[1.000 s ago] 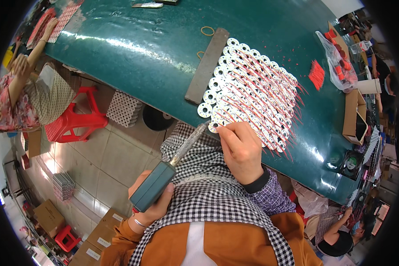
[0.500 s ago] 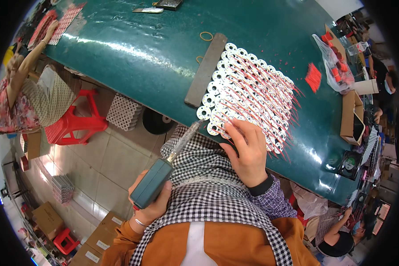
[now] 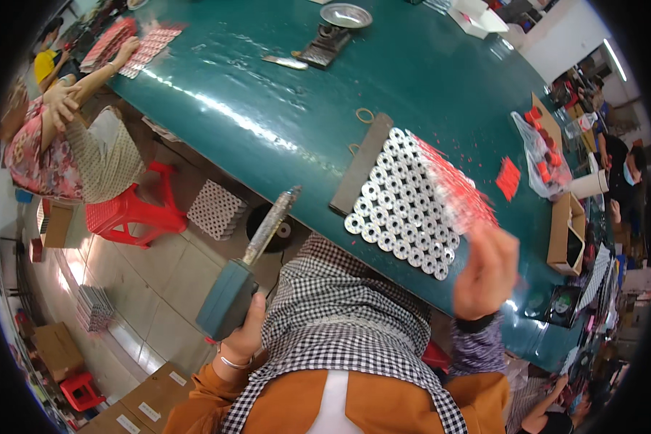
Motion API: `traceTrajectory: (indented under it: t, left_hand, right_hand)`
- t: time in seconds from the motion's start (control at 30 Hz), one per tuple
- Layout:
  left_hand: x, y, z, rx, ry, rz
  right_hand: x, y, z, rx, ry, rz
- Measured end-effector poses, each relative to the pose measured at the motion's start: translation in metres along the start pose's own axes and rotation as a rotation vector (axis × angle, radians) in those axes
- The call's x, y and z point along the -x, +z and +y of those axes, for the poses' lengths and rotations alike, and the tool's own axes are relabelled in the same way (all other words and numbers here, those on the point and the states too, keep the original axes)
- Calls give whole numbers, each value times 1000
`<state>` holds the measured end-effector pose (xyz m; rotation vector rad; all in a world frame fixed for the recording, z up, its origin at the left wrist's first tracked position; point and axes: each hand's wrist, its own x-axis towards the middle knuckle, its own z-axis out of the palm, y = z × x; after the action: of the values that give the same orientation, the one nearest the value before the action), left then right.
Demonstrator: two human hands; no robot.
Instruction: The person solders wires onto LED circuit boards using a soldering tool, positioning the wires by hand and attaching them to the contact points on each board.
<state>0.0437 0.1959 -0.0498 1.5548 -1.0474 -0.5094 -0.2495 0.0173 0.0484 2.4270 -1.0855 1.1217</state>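
Note:
My left hand (image 3: 244,334) grips a tool with a teal block handle (image 3: 226,300) and a long silvery flat blade (image 3: 270,224) pointing up toward the table edge. My right hand (image 3: 486,271) is raised off the table, blurred, fingers loosely apart with nothing seen in it, just right of a slanted block of many white ring-shaped parts (image 3: 401,205) laid in rows on the green table (image 3: 267,108). Red pieces (image 3: 456,189) lie along the block's far side. A dark flat bar (image 3: 362,173) rests against the block's left side.
A person in a floral top (image 3: 40,145) sits at the left on a red stool (image 3: 126,210), hands at red and white parts. Rubber bands (image 3: 364,115), a metal dish (image 3: 346,14), a bag of red pieces (image 3: 539,148) and a cardboard box (image 3: 568,231) are on the table.
My right hand has lifted off the white ring block and swung to the right. The left hand has raised the tool, its blade tip now higher. The view has shifted.

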Motion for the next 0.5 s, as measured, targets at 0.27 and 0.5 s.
traceTrajectory:
  t: [0.27,0.5]
  left_hand:
    - [-22,-15,13,255,62,454]
    - [-33,-30,4,114,103,740]
  right_hand:
    - [-131,47,-21,-92,-370,209]
    - [-166,208,-99,-327,-455,232]
